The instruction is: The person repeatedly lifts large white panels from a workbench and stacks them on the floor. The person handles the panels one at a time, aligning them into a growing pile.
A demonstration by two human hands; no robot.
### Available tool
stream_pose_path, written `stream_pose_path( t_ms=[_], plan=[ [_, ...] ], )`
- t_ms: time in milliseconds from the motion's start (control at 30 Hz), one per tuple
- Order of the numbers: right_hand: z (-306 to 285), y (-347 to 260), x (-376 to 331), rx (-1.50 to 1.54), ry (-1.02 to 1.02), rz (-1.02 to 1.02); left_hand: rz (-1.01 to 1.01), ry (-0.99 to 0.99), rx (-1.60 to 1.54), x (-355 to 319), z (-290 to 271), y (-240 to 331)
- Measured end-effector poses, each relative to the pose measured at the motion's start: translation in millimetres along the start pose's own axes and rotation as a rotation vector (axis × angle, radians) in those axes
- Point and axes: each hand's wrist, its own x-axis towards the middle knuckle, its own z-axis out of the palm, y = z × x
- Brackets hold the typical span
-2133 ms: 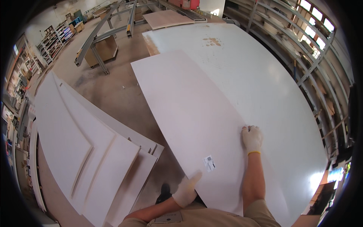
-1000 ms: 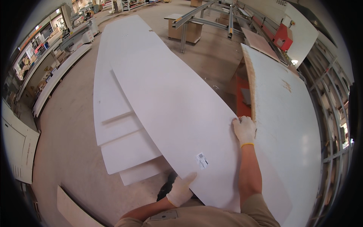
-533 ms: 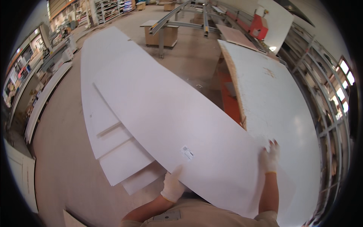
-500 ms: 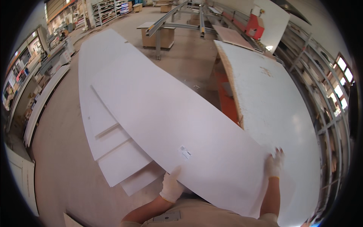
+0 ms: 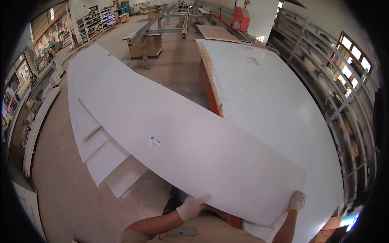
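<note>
A long white panel (image 5: 194, 129) with a small printed sticker (image 5: 154, 141) stretches from far left to near right. Its right end lies over a pale worktop (image 5: 267, 93). My left hand (image 5: 192, 207), in a white glove, grips the panel's near edge, thumb on top and the other fingers out of sight beneath. At the near right corner, my right hand (image 5: 298, 201), gloved too, is closed around the end edge, fingers curled. Under the panel, at the left, several other white boards (image 5: 107, 160) are stacked and fanned out.
A metal rail frame (image 5: 162, 30) runs beyond the worktop, beside a box-like wooden stand (image 5: 146, 45). A red machine part (image 5: 241, 19) stands at the back. Racks (image 5: 316, 60) line the right wall. Another long board (image 5: 40, 121) lies at the left.
The panel's right end reaches farther right over the worktop. My right hand has gone from stretched fingers at the end edge to a grip near the corner. The view has shifted.
</note>
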Motion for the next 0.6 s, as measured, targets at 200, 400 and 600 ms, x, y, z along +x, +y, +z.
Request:
stream_pose_path(
  t_ms=[200, 400, 600],
  plan=[
    [4, 14, 23, 0.342, -0.115, -0.028, -0.616, 0.43, -1.247, 10, -2, 15],
    [21, -29, 12, 0.631, -0.352, -0.088, -0.233, 0.587, -0.398, 23, -54, -39],
    [-9, -116, -51, 0.981, -0.638, -0.226, -0.368, 1.018, -1.08, 54, -102, -28]
  ],
)
